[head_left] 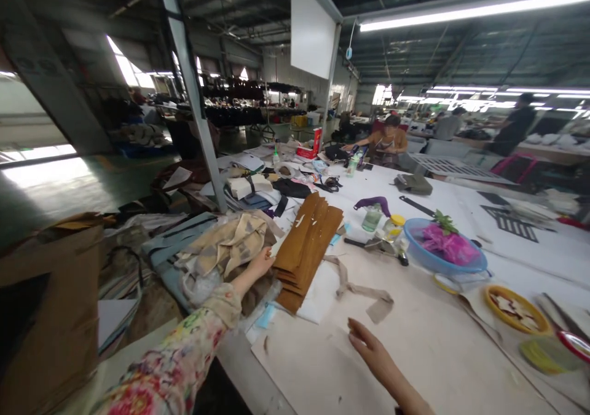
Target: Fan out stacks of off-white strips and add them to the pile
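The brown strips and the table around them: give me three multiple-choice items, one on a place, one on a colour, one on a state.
1. Where is the left hand?
A. at the left edge of the brown strips
B. in the blue bowl
C. on the yellow dish

2. What colour is the stuff in the blue bowl?
A. white
B. pink
C. black

3. How is the right hand?
A. closed on a strip
B. holding scissors
C. open, holding nothing

Answers: 1 A, its fingers meet the stack's edge. 2 B, pink material fills the bowl. 3 C, flat and open over the bare table.
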